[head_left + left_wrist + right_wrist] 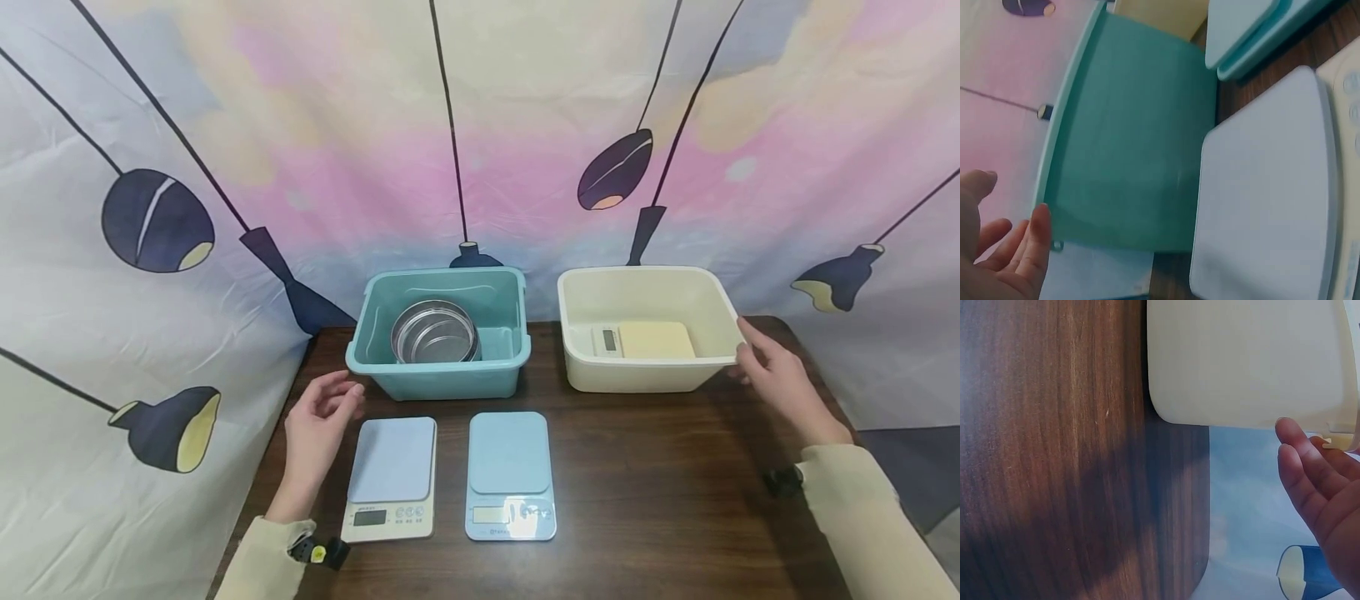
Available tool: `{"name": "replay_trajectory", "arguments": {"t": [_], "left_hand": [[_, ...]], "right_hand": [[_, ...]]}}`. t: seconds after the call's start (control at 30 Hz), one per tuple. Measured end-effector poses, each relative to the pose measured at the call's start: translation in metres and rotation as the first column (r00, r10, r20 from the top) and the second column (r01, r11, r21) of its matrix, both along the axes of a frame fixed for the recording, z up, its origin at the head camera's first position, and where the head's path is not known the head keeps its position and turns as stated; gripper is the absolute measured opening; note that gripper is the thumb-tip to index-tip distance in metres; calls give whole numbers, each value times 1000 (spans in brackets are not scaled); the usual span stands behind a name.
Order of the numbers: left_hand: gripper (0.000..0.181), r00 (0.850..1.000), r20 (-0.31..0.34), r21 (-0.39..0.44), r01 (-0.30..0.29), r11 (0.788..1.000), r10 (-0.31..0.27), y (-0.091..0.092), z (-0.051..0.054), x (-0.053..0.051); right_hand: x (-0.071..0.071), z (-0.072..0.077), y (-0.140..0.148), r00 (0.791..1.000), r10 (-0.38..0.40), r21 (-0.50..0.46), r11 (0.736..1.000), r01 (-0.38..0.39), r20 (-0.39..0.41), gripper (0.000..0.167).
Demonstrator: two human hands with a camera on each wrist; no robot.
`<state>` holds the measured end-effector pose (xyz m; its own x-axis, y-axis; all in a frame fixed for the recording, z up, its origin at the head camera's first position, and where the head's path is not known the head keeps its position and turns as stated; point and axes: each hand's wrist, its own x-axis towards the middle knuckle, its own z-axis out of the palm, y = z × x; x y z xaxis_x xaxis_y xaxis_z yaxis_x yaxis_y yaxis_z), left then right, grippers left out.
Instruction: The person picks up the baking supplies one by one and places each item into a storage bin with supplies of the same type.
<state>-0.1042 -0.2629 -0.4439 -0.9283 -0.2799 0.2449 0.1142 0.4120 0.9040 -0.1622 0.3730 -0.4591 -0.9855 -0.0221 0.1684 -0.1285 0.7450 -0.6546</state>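
My left hand (318,429) is at the front left corner of the teal bin (442,382), fingers loosely bent and holding nothing; in the left wrist view its fingertips are near the bin's rim (1060,131). Round metal sieves or pans (435,333) lie inside that bin. At the right end of the cream bin (637,376), my right hand (783,383) has its fingers at the rim; the right wrist view shows fingertips against or very near the bin's side (1247,362). A scale with a yellow top (657,340) lies in the cream bin.
Two kitchen scales stand on the dark wooden table (637,483): a white one with a pale lilac top (392,460) at the left, and a light blue one (510,454) beside it. A patterned cloth (360,125) hangs behind the bins.
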Motion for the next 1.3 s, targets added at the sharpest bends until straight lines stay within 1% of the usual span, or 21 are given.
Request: {"name": "replay_trajectory", "arguments": {"t": [0.1,0.2,0.37,0.43,0.5,0.67,0.87,1.07,1.2,1.3], "left_hand": [[33,999,10,28,37,999,-37,10,1,4],[33,996,33,44,82,996,-83,21,2,9],[37,983,91,60,152,987,-157,38,1,14],[40,976,119,60,174,983,-180,46,-2,16],[42,970,147,41,189,981,-193,54,-5,18],[48,954,188,-7,239,971,-234,72,-17,22],[50,924,261,-15,293,956,-280,89,-33,21],[58,887,331,-40,354,934,-322,102,-50,22],[64,866,375,-76,383,920,-330,109,-57,25],[69,847,411,-107,413,904,-338,113,-60,27]], "right_hand": [[0,0,0,1000,-2,-5,1000,2,-4,56],[0,0,-1,1000,-5,-9,1000,4,-9,56],[1,-1,-1,1000,-7,-9,1000,7,-8,56],[1,-1,-2,1000,-8,-8,1000,8,-3,56],[1,-1,-2,1000,-11,-6,1000,11,3,56],[1,-1,-3,1000,-19,-7,1000,19,0,56],[1,-3,-3,999,-32,-10,999,32,-5,56],[1,-4,-3,999,-44,-18,999,44,-3,55],[1,-4,-4,999,-44,-31,999,44,-7,55],[1,-4,-5,999,-40,-45,998,40,-4,55]]}}
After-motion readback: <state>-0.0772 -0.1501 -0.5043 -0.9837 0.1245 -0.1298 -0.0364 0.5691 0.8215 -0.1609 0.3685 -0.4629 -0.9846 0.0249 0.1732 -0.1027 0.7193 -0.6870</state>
